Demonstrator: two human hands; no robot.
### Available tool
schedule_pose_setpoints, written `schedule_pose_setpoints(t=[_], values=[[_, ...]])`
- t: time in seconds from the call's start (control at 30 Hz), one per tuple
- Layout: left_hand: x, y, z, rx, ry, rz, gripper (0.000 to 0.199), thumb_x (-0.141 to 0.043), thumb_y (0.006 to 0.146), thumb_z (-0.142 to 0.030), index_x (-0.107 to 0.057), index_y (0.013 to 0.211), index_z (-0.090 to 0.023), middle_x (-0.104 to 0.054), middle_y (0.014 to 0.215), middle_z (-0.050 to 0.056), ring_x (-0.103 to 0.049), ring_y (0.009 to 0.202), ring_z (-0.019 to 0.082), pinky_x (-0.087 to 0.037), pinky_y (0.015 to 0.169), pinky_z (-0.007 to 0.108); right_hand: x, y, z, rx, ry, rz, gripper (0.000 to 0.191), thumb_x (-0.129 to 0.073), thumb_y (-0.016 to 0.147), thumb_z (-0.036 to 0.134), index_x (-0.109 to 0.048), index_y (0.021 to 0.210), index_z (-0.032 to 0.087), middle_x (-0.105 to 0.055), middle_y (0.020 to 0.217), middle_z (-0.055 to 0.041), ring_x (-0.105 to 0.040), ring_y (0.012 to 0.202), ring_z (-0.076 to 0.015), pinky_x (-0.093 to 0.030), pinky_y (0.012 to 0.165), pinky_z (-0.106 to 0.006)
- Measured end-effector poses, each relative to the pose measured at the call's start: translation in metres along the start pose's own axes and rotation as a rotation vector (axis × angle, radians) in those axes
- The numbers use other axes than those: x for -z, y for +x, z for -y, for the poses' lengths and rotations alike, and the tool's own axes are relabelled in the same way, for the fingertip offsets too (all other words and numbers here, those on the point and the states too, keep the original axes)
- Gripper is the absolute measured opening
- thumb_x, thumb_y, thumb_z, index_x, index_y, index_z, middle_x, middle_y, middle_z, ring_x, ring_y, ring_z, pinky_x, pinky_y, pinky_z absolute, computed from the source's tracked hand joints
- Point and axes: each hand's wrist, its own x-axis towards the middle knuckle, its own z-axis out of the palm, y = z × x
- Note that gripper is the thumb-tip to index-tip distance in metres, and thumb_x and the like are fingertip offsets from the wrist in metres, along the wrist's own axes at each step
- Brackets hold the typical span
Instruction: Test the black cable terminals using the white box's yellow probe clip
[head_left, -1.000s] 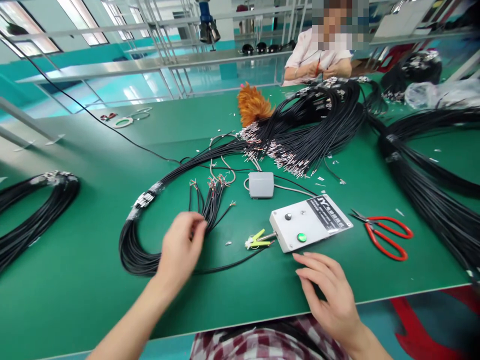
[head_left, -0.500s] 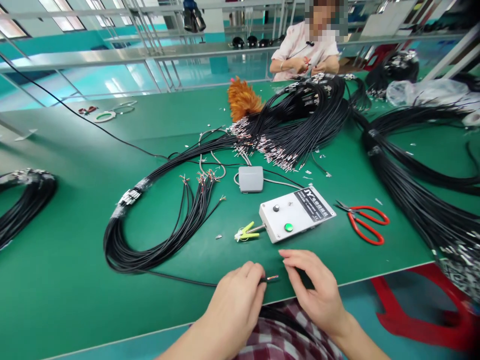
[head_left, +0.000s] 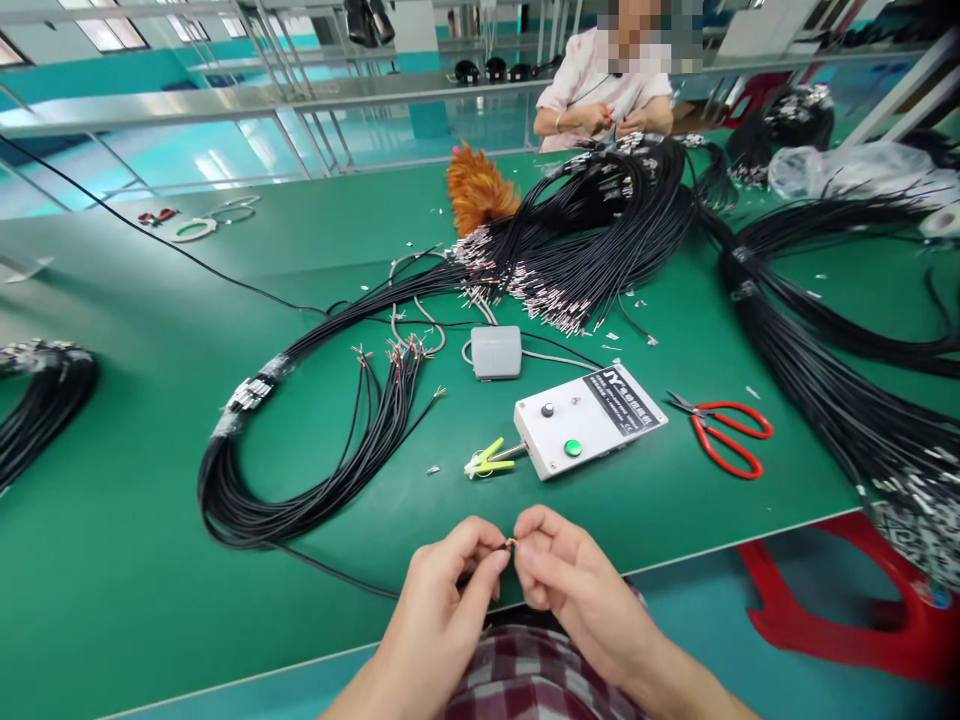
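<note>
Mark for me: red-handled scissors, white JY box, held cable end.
Red-handled scissors (head_left: pixel 702 413): head view, on the pivot.
White JY box (head_left: pixel 587 421): head view, on the top face.
Held cable end (head_left: pixel 511 542): head view, on its exposed coloured wires.

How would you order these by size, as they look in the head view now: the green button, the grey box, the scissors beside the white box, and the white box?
Largest to smallest:
1. White box
2. Scissors, by overall outline
3. Grey box
4. Green button
</note>
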Motion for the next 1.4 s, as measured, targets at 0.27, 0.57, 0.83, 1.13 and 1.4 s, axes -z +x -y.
schedule_pose_setpoints(t=[0.27,0.57,0.83,1.13,1.4], values=[[0.001,0.002,0.002,0.022,-0.036,-0.037,0.021,-0.048,0.094,-0.032,-0.058,0.081,-0.019,-0.059,0.065,-0.001,-0.051,0.058,0.014,-0.040,0.055,0.023,0.003,0.001,0.001,0.097,-0.064,-0.080,0.036,-0.076,0.076,0.050,-0.064,0.084,0.017,-0.060,0.064,0.0028,-0.048,0.057,-0.0064,-0.036,0.056,-0.019],[0.003,-0.002,0.006,0.013,-0.075,-0.016,0.020,-0.042,0.098,-0.031,-0.056,0.107,-0.019,-0.051,0.064,-0.004,-0.042,0.052,0.011,-0.031,0.047,0.021,-0.003,0.007,-0.005,0.156,-0.283,-0.060,0.034,-0.076,0.076,0.047,-0.065,0.077,0.016,-0.061,0.066,0.0021,-0.051,0.051,-0.0053,-0.039,0.053,-0.019],[0.008,0.001,0.000,0.155,-0.440,0.063,0.023,-0.058,0.090,-0.040,-0.058,0.103,-0.021,-0.051,0.077,-0.003,-0.030,0.045,0.004,-0.022,0.041,0.018,-0.006,0.012,0.003,0.121,-0.444,-0.021,0.039,-0.069,0.078,0.053,-0.058,0.076,0.016,-0.055,0.064,0.0044,-0.049,0.049,-0.0055,-0.039,0.051,-0.019],[0.008,0.001,0.011,0.145,-0.202,-0.162,0.022,-0.057,0.089,-0.037,-0.060,0.078,-0.018,-0.047,0.056,-0.006,-0.037,0.046,0.008,-0.028,0.044,0.019,-0.003,0.005,0.018,0.219,-0.915,0.116,0.014,-0.054,0.092,0.025,-0.057,0.079,0.019,-0.057,0.066,0.0047,-0.053,0.060,-0.0089,-0.042,0.059,-0.021],[0.013,0.003,0.011,0.117,-0.145,-0.130,0.023,-0.053,0.092,-0.034,-0.060,0.078,-0.018,-0.050,0.063,-0.003,-0.042,0.055,0.011,-0.034,0.050,0.021,0.003,0.009,0.031,0.651,-1.519,0.136,0.016,-0.058,0.094,0.034,-0.063,0.099,0.019,-0.069,0.088,-0.0033,-0.062,0.076,-0.0158,-0.040,0.070,-0.029]])
